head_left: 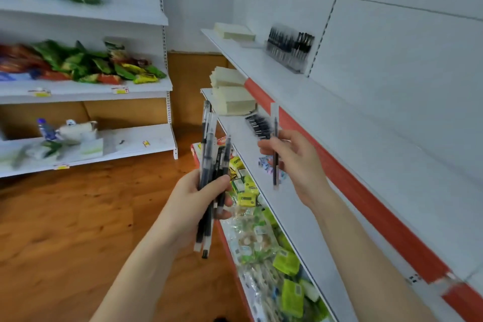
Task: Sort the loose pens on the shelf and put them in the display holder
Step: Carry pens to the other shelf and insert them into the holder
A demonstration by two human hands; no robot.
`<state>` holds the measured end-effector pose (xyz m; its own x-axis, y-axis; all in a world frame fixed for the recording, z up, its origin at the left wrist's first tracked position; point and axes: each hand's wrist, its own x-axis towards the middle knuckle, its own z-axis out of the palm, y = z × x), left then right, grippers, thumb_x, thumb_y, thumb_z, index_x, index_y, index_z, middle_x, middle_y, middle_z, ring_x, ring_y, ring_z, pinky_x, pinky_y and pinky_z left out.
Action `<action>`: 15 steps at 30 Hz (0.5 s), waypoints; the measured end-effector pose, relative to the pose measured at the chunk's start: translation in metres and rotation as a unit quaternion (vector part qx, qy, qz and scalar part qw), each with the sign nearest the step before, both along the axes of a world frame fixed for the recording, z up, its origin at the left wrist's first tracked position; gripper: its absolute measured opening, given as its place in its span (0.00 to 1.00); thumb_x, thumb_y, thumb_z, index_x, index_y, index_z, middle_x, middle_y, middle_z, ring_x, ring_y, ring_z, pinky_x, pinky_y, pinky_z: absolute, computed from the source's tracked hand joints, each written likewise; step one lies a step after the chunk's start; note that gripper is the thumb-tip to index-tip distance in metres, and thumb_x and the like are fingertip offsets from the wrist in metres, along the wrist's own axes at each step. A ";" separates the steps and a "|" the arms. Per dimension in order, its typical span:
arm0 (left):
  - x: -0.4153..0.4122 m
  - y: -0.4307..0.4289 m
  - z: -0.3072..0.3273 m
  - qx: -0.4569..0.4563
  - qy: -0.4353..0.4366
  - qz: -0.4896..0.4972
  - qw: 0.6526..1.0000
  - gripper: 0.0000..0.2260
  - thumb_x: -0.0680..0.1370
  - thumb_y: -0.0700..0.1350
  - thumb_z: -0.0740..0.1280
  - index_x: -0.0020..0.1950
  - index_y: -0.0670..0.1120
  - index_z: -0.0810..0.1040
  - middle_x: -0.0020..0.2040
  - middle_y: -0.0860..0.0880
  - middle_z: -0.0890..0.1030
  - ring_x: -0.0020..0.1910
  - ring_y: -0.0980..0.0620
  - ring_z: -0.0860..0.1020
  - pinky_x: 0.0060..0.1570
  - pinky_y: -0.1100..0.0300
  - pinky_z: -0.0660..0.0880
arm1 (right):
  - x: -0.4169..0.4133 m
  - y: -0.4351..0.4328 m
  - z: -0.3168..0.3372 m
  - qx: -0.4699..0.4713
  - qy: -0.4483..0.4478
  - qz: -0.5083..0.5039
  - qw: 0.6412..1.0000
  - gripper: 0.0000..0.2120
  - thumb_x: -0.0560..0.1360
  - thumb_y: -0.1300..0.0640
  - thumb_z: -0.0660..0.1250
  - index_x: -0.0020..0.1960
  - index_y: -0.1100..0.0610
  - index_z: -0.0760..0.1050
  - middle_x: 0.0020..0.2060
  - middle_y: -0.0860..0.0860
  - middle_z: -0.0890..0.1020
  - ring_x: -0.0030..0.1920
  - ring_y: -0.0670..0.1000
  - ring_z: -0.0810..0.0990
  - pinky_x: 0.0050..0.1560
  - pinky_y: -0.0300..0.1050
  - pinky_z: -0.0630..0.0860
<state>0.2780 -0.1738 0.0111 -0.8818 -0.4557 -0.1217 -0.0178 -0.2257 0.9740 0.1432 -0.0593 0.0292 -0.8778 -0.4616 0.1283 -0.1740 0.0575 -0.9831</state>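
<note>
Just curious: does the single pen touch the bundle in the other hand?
Apart. Head view: shelf shows plainly between the pen in the right hand and the bundle in the left hand.

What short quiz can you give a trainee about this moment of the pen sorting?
1. True or false: the left hand holds only one pen.
2. Where does the display holder stand? A) on the floor B) on the upper shelf C) among the snack packs
3. Fill in: the right hand holds a single ____, roughly upright.
Key: 1. False, it grips a bundle of pens. 2. B. 3. pen.
</note>
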 end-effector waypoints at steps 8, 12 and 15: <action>-0.077 -0.124 -0.020 -0.004 -0.012 0.064 0.998 0.03 0.77 0.39 0.64 0.49 0.40 0.75 0.34 0.46 0.77 0.28 0.55 0.77 0.28 0.63 0.76 | -0.120 -0.128 -0.033 0.044 0.090 -0.025 0.995 0.05 0.76 0.57 0.64 0.50 0.56 0.77 0.39 0.48 0.79 0.39 0.46 0.77 0.42 0.40 0.75; -0.130 -0.188 -0.015 -0.017 -0.033 0.077 0.996 0.02 0.77 0.39 0.64 0.47 0.40 0.75 0.34 0.46 0.76 0.28 0.55 0.76 0.28 0.63 0.76 | -0.192 -0.191 -0.027 0.038 0.122 -0.047 0.991 0.03 0.76 0.60 0.64 0.50 0.58 0.73 0.38 0.47 0.78 0.38 0.45 0.78 0.37 0.33 0.76; -0.166 -0.230 -0.007 -0.028 -0.033 0.088 0.995 0.03 0.77 0.40 0.64 0.47 0.40 0.75 0.33 0.45 0.76 0.27 0.55 0.77 0.28 0.62 0.77 | -0.240 -0.233 -0.016 0.025 0.119 -0.055 0.991 0.06 0.76 0.62 0.65 0.52 0.56 0.70 0.41 0.49 0.78 0.42 0.49 0.80 0.46 0.43 0.80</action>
